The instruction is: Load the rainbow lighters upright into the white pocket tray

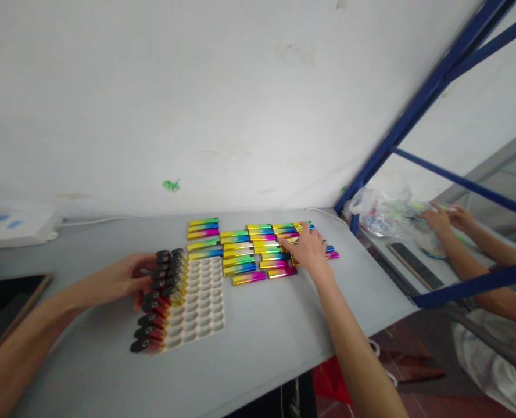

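Several small cylinders with black ends (160, 284) and yellow-to-red bodies stand in the left rows of a pale tray (203, 302) with rounded hollows. My left hand (138, 276) is at the left side of these pieces, thumb and forefinger apart beside the black ends. Whether its fingertips touch them is hard to see. To the right of the tray lie many shiny slim tubes (240, 255), coloured yellow, green, blue and magenta, grouped in columns. Over the right part of these tubes is my right hand (308, 249), fingers spread, partly covering some of them.
A dark-screened device (9, 307) lies at the left, near a white box (18, 226) with a cable by the wall. Blue metal bars (397, 128) rise on the right. Beyond them, another person's hands (447, 217) are at clear plastic bags (384, 217), near a phone (415, 265).
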Demonstrator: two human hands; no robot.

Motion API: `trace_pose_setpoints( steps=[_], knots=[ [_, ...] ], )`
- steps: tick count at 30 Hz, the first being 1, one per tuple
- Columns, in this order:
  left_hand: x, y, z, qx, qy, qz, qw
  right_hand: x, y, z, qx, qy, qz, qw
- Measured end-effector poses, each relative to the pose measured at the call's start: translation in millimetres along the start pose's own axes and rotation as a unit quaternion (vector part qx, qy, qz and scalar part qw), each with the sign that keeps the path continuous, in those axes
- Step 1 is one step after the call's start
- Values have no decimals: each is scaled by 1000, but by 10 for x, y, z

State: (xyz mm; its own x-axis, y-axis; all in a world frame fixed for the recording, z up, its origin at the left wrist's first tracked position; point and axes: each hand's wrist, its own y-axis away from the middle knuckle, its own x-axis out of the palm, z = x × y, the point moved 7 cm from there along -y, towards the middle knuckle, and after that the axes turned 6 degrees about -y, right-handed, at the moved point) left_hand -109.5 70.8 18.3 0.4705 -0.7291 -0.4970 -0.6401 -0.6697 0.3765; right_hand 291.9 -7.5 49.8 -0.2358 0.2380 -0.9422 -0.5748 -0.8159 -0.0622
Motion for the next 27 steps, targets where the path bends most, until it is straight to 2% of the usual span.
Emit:
trace_pose_setpoints(
  steps=[3,6,8,10,12,14,16,18,22,24,27],
  knots=[
    [-3,1,31,4,8,-2,1000,6,-27,-27,-8,-58,-34,998],
    [5,-7,96,9,24,5,1000,-25,-65,-31,-63,-181,-88,977],
    [7,-12,140,12,31,9,999,-66,-102,-50,-94,-290,-124,944],
    [14,-15,168,20,34,17,999,-93,-151,-70,-102,-420,-135,891],
    [26,-17,175,29,38,24,999,-82,-202,-32,-92,-549,-103,824],
    [40,-19,168,30,40,29,998,-59,-217,97,-74,-640,-43,763],
    [47,-18,147,25,37,26,999,-50,-176,297,-66,-691,20,720],
    [49,-5,114,15,35,21,999,-48,-83,523,-75,-717,75,689],
    [58,42,30,4,43,17,999,76,213,953,-134,-712,192,662],
    [69,58,0,5,48,20,999,213,376,1094,-155,-693,239,662],
    [74,59,-10,2,54,19,998,463,558,1171,-126,-665,276,683]
  ],
)
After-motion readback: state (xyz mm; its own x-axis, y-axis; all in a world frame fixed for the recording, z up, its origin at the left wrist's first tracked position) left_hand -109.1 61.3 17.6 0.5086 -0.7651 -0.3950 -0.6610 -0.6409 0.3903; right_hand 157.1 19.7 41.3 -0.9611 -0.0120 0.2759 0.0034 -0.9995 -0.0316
